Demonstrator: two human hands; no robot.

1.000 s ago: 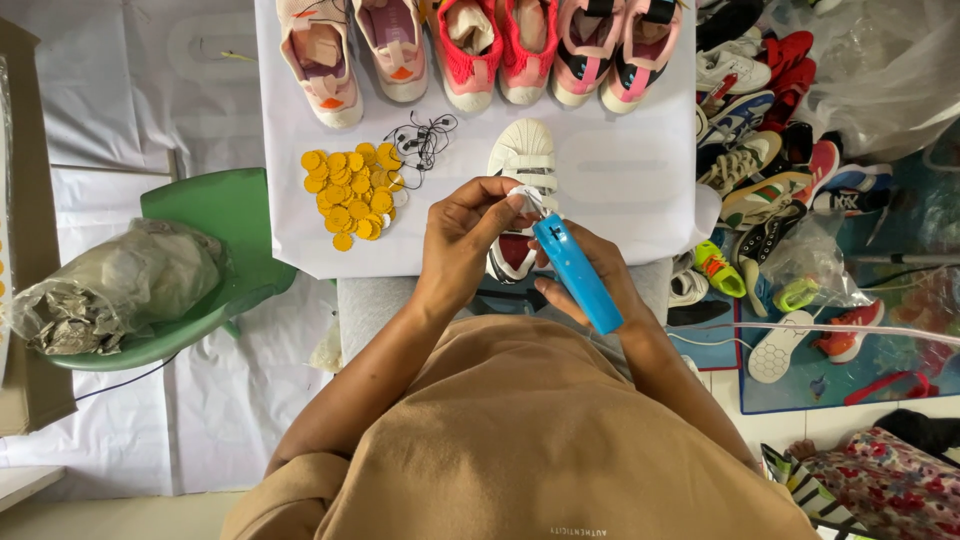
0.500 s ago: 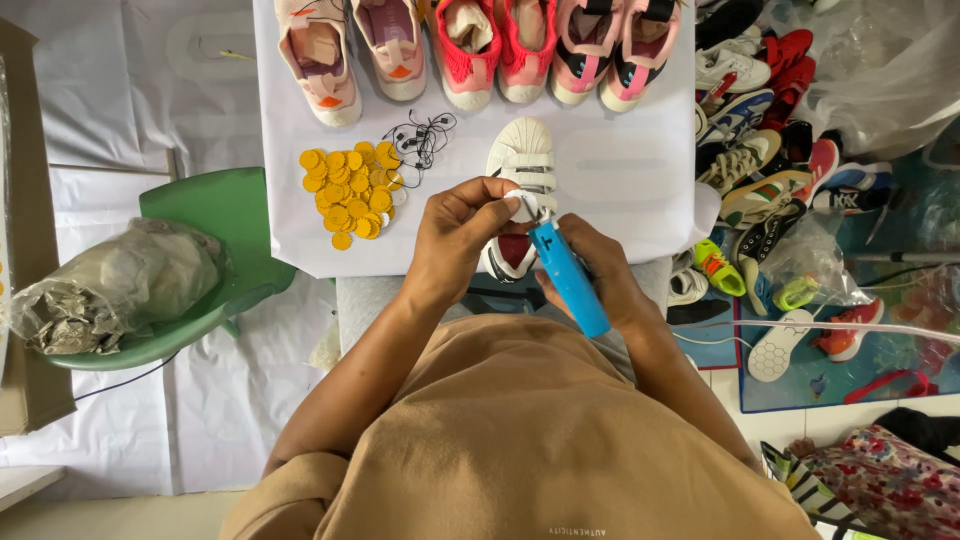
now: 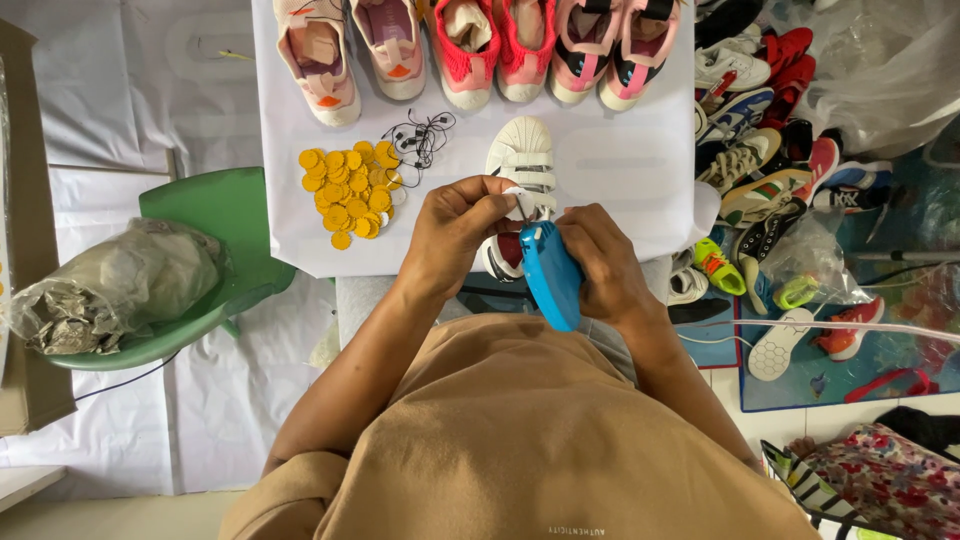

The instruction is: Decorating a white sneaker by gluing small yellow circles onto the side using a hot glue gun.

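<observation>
The right hand wraps its fingers around a blue tagging tool, its tip aimed at a white strapped sneaker lying near the front edge of the white-covered table. The left hand presses thumb and fingertips together, pinching a small white tag just above the sneaker. A heap of yellow discs and a tangle of black loops sit toward the left edge; a row of pink and red shoes lines the far edge.
</observation>
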